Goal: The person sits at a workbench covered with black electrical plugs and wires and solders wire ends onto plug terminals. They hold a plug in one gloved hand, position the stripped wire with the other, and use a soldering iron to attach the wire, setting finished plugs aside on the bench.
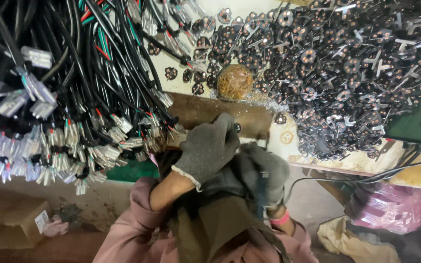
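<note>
Both my hands wear grey knit gloves and meet at the front edge of a brown wooden board (205, 108). My left hand (208, 148), on a pink-sleeved arm, is curled with its fingertips pinching a small round black plug part (238, 127). My right hand (265, 171), with a pink band at the wrist, is curled just below and to the right of it. What it grips is hidden. A thin black cable (366, 178) runs off to the right from beside it. A big heap of black round plug parts with copper pins (337, 73) covers the bench beyond.
A thick bundle of black cables with clear-sleeved terminals (69, 97) hangs at the left. A brown lumpy ball (235, 82) sits behind the board. A pink plastic bag (395, 204) and a beige sack (356, 241) lie at the lower right, and a cardboard box (10, 221) at the lower left.
</note>
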The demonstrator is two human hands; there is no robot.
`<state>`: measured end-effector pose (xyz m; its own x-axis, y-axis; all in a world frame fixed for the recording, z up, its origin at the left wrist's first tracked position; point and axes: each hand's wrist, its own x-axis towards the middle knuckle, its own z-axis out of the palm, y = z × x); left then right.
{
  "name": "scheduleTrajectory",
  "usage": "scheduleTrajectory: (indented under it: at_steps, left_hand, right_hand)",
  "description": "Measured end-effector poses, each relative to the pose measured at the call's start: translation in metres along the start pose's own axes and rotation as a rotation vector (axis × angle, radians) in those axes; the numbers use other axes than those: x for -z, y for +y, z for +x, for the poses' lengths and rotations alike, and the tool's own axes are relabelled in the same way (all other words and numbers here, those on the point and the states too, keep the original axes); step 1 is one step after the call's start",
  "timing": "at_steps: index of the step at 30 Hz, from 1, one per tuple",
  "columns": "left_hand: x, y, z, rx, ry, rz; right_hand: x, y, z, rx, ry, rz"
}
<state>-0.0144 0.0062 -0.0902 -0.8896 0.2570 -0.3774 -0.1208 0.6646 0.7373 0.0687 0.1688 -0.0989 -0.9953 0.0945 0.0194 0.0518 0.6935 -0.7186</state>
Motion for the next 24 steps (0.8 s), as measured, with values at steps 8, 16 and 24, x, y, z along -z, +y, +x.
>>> scheduleTrajectory:
  at_steps: [8, 16, 24]
  left_hand:
    - [-0.002, 0.003, -0.005, 0.002, 0.064, -0.003]
    - [-0.002, 0.009, -0.018, 0.016, 0.034, -0.131]
    - [0.008, -0.015, -0.031, -0.378, 0.051, -0.376]
  right_hand:
    - [-0.023, 0.032, -0.039, 0.146, 0.011, 0.077]
    - [-0.012, 0.045, -0.049, -0.473, 0.105, 0.851]
    - [-0.006, 0.018, -0.019, -0.236, 0.125, 0.463]
